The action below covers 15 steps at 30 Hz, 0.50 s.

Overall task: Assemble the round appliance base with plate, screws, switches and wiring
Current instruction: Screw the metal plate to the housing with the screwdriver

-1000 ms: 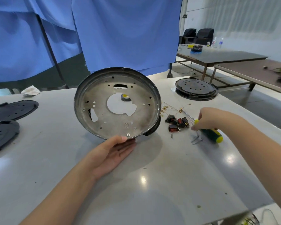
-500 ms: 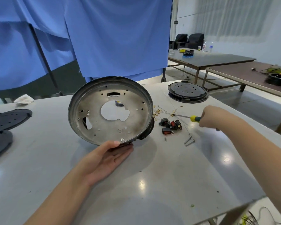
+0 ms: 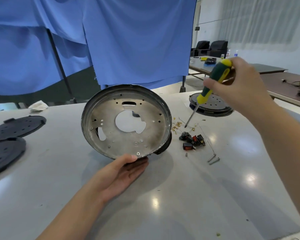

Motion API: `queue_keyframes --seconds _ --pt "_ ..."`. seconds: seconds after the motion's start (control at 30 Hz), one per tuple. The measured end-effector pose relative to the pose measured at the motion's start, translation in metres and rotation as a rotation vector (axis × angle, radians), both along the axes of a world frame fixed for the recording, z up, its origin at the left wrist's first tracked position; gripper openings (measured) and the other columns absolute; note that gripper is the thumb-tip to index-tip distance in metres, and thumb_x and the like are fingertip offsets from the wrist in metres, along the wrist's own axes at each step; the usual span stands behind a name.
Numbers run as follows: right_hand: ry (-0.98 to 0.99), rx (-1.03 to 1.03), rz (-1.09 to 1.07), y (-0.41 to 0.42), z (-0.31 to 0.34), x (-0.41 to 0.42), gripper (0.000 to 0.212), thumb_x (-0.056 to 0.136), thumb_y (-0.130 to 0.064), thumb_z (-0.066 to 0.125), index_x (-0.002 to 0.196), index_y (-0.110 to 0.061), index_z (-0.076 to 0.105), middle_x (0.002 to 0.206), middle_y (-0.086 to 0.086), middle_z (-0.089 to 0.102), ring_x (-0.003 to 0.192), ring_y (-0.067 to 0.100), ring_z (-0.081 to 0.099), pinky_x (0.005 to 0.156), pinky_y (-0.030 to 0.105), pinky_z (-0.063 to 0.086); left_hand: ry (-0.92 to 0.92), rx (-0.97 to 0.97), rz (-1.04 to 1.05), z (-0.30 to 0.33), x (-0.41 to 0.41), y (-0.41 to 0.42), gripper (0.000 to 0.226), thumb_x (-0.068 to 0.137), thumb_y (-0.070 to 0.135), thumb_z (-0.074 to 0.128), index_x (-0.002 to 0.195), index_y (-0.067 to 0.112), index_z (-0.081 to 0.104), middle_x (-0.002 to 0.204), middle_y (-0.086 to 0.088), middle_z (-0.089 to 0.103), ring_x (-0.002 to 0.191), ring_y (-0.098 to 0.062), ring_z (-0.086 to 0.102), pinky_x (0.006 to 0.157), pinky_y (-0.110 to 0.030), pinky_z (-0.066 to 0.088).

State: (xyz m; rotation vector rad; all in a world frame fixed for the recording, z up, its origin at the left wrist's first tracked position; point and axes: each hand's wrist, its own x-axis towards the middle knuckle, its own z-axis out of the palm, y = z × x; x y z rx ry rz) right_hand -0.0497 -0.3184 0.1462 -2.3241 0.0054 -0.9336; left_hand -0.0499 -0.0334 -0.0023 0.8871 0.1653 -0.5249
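Observation:
The round metal base (image 3: pixel 126 122) stands tilted on its lower edge on the table, its open inside facing me. My left hand (image 3: pixel 121 175) holds its lower rim, thumb on the inside near a screw, fingers underneath. My right hand (image 3: pixel 239 85) grips a green and yellow screwdriver (image 3: pixel 213 82) raised above the table, tip pointing down toward the loose parts. Black and red rocker switches (image 3: pixel 192 140) and thin wires with brass terminals (image 3: pixel 178 125) lie right of the base. Loose screws (image 3: pixel 213 159) lie nearer the table's right side.
Two black perforated plates (image 3: pixel 17 125) (image 3: pixel 3 153) lie at the table's left. Another black round base (image 3: pixel 211 104) sits at the far right of the table. A crumpled white cloth (image 3: pixel 38 105) lies at the back left. Blue curtains hang behind; more tables stand at the right.
My right hand picked the screwdriver up from the table and raised it high, tip now pointing down. The left hand kept holding the tilted base.

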Motion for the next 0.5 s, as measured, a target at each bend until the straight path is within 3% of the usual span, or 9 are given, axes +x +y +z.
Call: queue_keyframes --seconds 0.07,0.13,0.27,0.5 --pt "-0.067 0.167 0.186 0.017 0.003 -0.001 0.042 0.085 -0.029 0.070 0.118 -0.019 0.045 0.104 0.005 0.060 0.088 0.017 0.065 0.079 0.035 0.056 0.014 -0.010 0.015 0.000 0.000 0.000 0.063 0.065 -0.009 0.070 0.125 -0.017 0.052 0.122 -0.033 0.061 0.118 -0.039 0.060 0.090 -0.043 0.054" --pt "-0.106 0.313 0.400 0.034 0.006 -0.005 0.044 0.088 -0.015 0.067 0.123 -0.020 0.040 0.107 0.005 0.060 0.088 0.018 0.069 0.072 0.038 0.060 0.033 -0.031 0.032 0.001 0.000 0.000 0.060 0.068 -0.006 0.066 0.125 -0.018 0.052 0.123 -0.033 0.060 0.118 -0.040 0.060 0.092 -0.042 0.054" --pt "-0.227 0.245 0.566 0.058 0.010 -0.005 0.046 0.088 -0.006 0.062 0.126 -0.016 0.039 0.099 -0.007 0.051 0.096 0.017 0.067 0.069 0.035 0.060 0.053 -0.057 0.049 0.002 0.001 0.000 0.061 0.066 -0.002 0.064 0.125 -0.017 0.053 0.120 -0.032 0.063 0.117 -0.040 0.060 0.100 -0.044 0.047" --pt "-0.076 0.225 0.790 0.095 -0.012 0.005 0.046 0.087 -0.006 0.060 0.120 -0.030 0.040 0.103 0.012 0.055 0.094 0.022 0.066 0.072 0.035 0.060 0.046 -0.036 0.059 0.002 0.003 0.002 0.053 0.060 -0.001 0.068 0.111 -0.015 0.061 0.116 -0.030 0.066 0.115 -0.037 0.063 0.097 -0.042 0.050"
